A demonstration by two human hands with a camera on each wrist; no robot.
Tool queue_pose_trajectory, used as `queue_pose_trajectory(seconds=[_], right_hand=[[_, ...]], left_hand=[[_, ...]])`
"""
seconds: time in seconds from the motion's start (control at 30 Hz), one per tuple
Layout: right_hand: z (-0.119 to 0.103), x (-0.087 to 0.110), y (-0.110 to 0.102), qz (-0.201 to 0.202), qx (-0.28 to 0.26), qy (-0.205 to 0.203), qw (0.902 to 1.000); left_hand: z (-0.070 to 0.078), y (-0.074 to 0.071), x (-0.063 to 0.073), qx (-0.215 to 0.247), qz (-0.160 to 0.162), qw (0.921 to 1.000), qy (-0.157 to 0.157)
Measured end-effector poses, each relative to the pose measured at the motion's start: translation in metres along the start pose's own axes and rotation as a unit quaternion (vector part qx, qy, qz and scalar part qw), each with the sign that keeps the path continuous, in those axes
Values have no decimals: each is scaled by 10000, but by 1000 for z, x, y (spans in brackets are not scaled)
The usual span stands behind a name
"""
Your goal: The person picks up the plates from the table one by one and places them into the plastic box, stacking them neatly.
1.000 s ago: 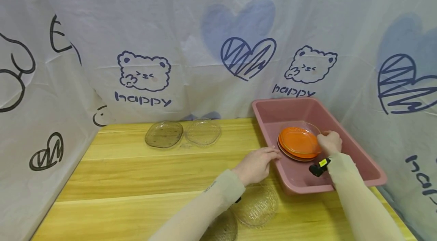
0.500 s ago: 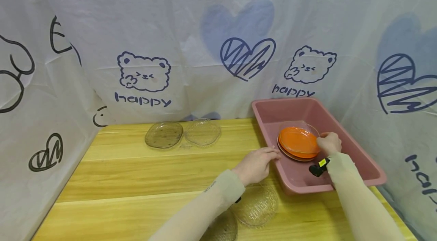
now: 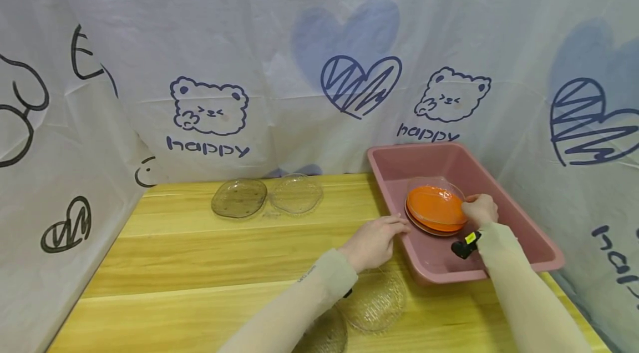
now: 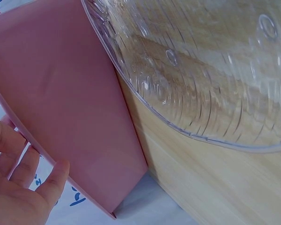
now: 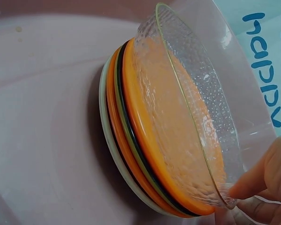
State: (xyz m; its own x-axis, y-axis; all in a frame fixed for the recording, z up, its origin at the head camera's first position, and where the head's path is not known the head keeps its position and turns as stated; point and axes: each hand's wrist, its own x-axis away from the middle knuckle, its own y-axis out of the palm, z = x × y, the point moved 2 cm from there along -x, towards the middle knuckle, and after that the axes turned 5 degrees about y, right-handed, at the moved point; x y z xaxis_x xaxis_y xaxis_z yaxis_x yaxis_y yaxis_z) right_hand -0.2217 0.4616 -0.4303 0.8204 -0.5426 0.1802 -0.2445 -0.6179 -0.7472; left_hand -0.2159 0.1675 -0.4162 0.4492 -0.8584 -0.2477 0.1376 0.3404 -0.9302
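Left arm (image 3: 292,306): extended; left hand (image 3: 371,242): fingers bent. Right arm (image 3: 531,294): extended; right hand (image 3: 481,210): held in a pinch.

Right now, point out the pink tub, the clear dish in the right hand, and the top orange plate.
Pink tub (image 3: 430,255): head view, bare floor near its front.
Clear dish (image 5: 172,112): right wrist view, textured outer side.
Top orange plate (image 5: 140,124): right wrist view, outer edge.

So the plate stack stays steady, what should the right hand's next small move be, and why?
I'd probably settle the clear, textured round dish flat on the glossy orange round plate: it lies over that plate, its rim pinched in the right hand. The left hand rests on the rim of the pink rectangular plastic basin, perhaps steadying it.
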Motion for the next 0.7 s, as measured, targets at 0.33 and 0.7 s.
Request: queue_pose_trajectory(seconds=[0.33, 0.7], right_hand=[[-4, -2, 1, -21, -55, 76, 10000], [-5, 1, 0, 241, -338, 192, 9990]], left_hand=[[-3, -1, 0, -2, 43, 10000, 35], [-3, -2, 2, 149, -147, 9998, -29]])
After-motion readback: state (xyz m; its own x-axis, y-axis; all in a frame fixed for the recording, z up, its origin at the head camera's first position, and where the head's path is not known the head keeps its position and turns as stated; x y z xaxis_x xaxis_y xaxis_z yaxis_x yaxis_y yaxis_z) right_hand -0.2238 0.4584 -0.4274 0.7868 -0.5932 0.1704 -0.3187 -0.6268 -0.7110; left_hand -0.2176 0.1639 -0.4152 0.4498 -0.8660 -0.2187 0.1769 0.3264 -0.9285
